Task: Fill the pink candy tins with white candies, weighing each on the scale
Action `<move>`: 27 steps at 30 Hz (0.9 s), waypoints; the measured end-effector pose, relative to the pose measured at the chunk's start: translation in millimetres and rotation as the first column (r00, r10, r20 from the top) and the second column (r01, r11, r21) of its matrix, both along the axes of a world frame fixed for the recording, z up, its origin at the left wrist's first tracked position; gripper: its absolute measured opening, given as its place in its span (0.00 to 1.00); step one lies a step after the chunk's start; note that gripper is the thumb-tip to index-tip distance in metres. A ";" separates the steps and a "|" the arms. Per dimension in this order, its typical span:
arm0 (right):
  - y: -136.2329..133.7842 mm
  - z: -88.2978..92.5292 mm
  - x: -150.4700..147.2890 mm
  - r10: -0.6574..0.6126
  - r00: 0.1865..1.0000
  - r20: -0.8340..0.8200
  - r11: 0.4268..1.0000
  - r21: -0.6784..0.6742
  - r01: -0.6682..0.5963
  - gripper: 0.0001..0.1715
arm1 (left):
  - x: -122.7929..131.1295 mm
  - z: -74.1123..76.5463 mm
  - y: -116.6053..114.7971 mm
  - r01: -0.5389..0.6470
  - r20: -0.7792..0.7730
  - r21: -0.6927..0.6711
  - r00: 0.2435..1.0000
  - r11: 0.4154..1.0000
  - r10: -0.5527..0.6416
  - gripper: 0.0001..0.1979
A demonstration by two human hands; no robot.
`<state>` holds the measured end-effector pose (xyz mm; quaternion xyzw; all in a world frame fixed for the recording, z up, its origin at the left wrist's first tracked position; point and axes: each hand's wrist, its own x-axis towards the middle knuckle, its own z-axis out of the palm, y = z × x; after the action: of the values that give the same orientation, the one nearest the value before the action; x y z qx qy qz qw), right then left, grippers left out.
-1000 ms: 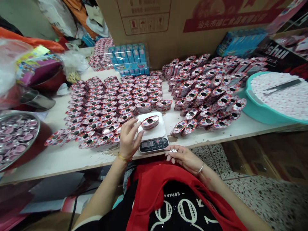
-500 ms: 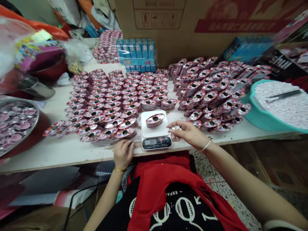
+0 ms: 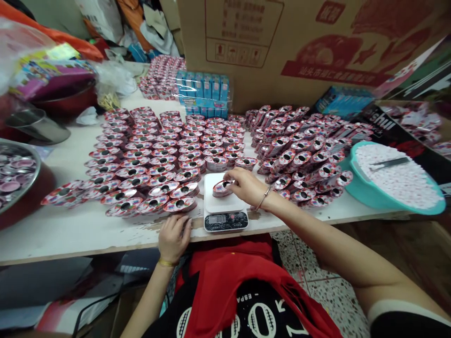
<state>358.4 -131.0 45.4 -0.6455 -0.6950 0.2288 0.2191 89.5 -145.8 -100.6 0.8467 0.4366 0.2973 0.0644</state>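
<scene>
A white digital scale stands near the table's front edge, its display lit. On its pan is a small oval can with a red, patterned rim and a dark hole in the top. My right hand reaches over this can from the right, fingertips pinched together at the hole. The small white candies seen in these fingers earlier are now mostly hidden. My left hand rests on the table edge left of the scale, fingers lying loosely and holding nothing. Just beyond it are rows of upright matching oval cans.
More oval cans lean in a pile at right. A turquoise tub holds white pieces and tongs. At left stands a metal bowl of pink caps. Behind are packed blue cartons and a large cardboard box.
My right hand has moved left, from beside the scale to over the can's hole, carrying the white candies. My left hand stays on the table edge. The view has shifted slightly.
</scene>
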 end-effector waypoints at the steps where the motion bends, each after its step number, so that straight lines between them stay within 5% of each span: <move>1: 0.2 -0.8 -0.2 0.006 1.000 0.000 1.000 -0.003 -0.006 0.09 | 0.1 0.5 0.0 0.000 -0.003 0.000 1.000 1.000 0.000 0.08; 10: -2.9 15.5 9.4 0.018 0.991 -0.134 0.991 0.132 -0.001 0.05 | 2.4 2.1 -1.6 -0.013 0.011 0.013 1.000 1.000 0.013 0.07; 17: -50.7 39.9 69.4 -0.339 0.888 -0.311 0.891 0.195 0.409 0.10 | 4.2 2.7 -2.6 -0.017 0.001 -0.001 1.000 1.000 0.017 0.06; 21: -84.1 37.9 121.1 -0.566 0.731 -0.382 0.729 0.183 0.660 0.14 | 4.3 2.0 -1.7 -0.014 0.000 0.000 1.000 1.000 0.014 0.06; 27: -137.1 16.0 251.2 -0.833 0.423 -0.355 0.307 0.339 0.889 0.21 | 4.5 1.7 -1.5 -0.021 -0.023 -0.007 1.000 1.000 0.021 0.06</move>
<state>609.5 -268.2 61.4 -0.8246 -0.2602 -0.0681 0.4977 94.0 -147.4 -98.9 0.8452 0.4472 0.2866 0.0594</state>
